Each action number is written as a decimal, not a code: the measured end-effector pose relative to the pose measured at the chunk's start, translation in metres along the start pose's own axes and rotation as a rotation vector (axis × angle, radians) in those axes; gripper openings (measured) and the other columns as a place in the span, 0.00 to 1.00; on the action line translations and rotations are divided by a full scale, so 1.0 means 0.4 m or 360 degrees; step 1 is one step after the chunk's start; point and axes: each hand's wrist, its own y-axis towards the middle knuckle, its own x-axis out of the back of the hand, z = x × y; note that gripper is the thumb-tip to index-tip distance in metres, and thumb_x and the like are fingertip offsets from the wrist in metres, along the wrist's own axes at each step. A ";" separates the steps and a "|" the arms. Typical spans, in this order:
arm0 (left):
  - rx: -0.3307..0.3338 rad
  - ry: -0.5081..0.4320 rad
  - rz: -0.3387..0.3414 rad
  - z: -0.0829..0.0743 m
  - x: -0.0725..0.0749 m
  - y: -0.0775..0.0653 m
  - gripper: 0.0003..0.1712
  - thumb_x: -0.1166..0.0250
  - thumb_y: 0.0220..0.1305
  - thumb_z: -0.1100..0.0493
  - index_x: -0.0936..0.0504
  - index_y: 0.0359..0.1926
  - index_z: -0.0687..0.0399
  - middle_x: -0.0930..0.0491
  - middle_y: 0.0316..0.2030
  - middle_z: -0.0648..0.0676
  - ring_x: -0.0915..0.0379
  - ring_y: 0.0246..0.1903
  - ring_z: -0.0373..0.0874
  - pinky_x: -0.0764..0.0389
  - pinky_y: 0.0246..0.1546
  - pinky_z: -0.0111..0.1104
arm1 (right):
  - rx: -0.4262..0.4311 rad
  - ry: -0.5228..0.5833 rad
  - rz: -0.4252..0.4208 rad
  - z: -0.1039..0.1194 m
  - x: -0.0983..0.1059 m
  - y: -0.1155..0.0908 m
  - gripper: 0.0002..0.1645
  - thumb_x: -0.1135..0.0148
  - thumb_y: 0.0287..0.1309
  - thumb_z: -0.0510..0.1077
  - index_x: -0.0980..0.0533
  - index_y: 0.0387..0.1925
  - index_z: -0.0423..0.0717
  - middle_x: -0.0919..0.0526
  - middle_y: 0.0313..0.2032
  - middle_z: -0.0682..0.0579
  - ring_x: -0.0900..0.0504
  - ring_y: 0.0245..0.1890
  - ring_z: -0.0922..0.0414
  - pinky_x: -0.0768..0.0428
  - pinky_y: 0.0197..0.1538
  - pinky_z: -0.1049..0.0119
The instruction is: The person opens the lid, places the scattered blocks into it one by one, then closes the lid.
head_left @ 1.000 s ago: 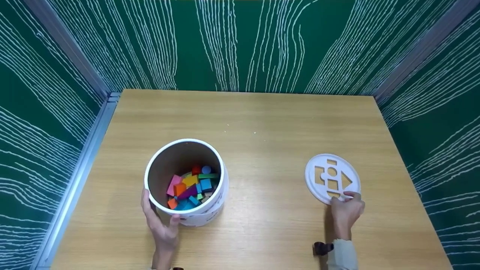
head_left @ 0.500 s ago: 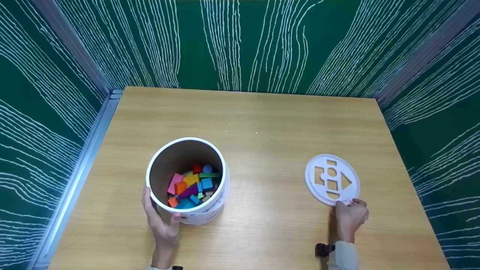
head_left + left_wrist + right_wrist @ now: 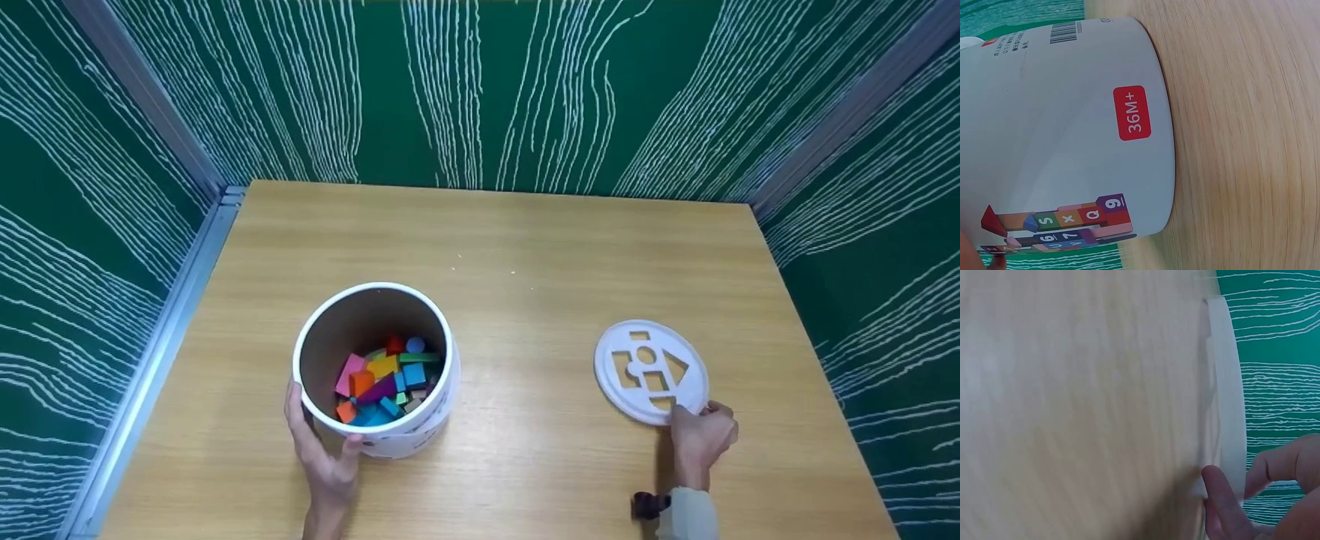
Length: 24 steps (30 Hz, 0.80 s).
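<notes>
A round white tub (image 3: 412,442) stands toward the front left, its top open. Inside lie several colourful blocks (image 3: 382,375) in pink, orange, yellow, purple, blue and green. My left hand (image 3: 328,465) holds the tub's near left side, thumb at the front and fingers along the left wall. The left wrist view shows the tub's printed wall (image 3: 1072,124) with a red 36M+ label. To the right is a white round lid (image 3: 630,409) with shaped cutouts. My right hand (image 3: 701,442) pinches its near edge; in the right wrist view the lid's rim (image 3: 1230,399) appears edge-on.
The wooden table (image 3: 517,450) carries a few tiny white specks near its middle. Green walls (image 3: 390,90) with white line patterns enclose its back and sides. A metal rail (image 3: 150,360) runs along the left edge.
My right hand has shifted slightly along the lid's rim, toward me and right. The lid has turned a little and moved left. My left hand stays on the tub.
</notes>
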 end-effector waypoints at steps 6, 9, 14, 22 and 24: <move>-0.0009 0.0026 0.0001 -0.002 0.000 0.003 0.50 0.38 0.48 0.42 0.50 0.64 0.62 0.48 0.63 0.58 0.52 0.61 0.53 0.46 0.61 0.33 | -0.0217 0.0268 0.0150 0.036 0.029 -0.007 0.40 0.46 0.47 0.36 0.48 0.63 0.36 0.32 0.51 0.37 0.24 0.38 0.52 0.22 0.34 0.69; -0.0007 0.0026 -0.0002 -0.003 0.001 0.002 0.49 0.38 0.48 0.44 0.50 0.64 0.62 0.48 0.63 0.58 0.52 0.61 0.53 0.45 0.60 0.32 | -0.0316 0.0543 0.0213 0.052 0.039 -0.014 0.41 0.47 0.46 0.32 0.49 0.63 0.38 0.29 0.45 0.41 0.20 0.27 0.56 0.21 0.28 0.69; 0.0003 0.0024 -0.0017 -0.003 0.002 -0.003 0.48 0.37 0.48 0.45 0.50 0.64 0.61 0.48 0.63 0.58 0.51 0.61 0.53 0.46 0.60 0.32 | -0.0291 0.1014 0.0355 0.076 0.053 -0.024 0.32 0.44 0.42 0.29 0.39 0.54 0.34 0.23 0.31 0.48 0.18 0.26 0.54 0.20 0.30 0.62; 0.0050 0.0065 0.0013 -0.009 0.002 -0.003 0.47 0.37 0.49 0.48 0.51 0.65 0.58 0.49 0.64 0.57 0.52 0.61 0.51 0.46 0.60 0.30 | -0.0035 0.1158 0.0679 0.148 0.074 -0.066 0.31 0.34 0.37 0.28 0.34 0.48 0.32 0.22 0.34 0.47 0.19 0.30 0.53 0.21 0.35 0.56; 0.0063 0.0074 0.0018 -0.008 0.003 -0.003 0.47 0.37 0.49 0.49 0.51 0.65 0.57 0.49 0.64 0.56 0.52 0.61 0.51 0.46 0.60 0.30 | 0.0158 0.1067 0.0708 0.171 0.073 -0.087 0.30 0.34 0.37 0.27 0.33 0.47 0.31 0.23 0.35 0.46 0.19 0.30 0.55 0.21 0.33 0.55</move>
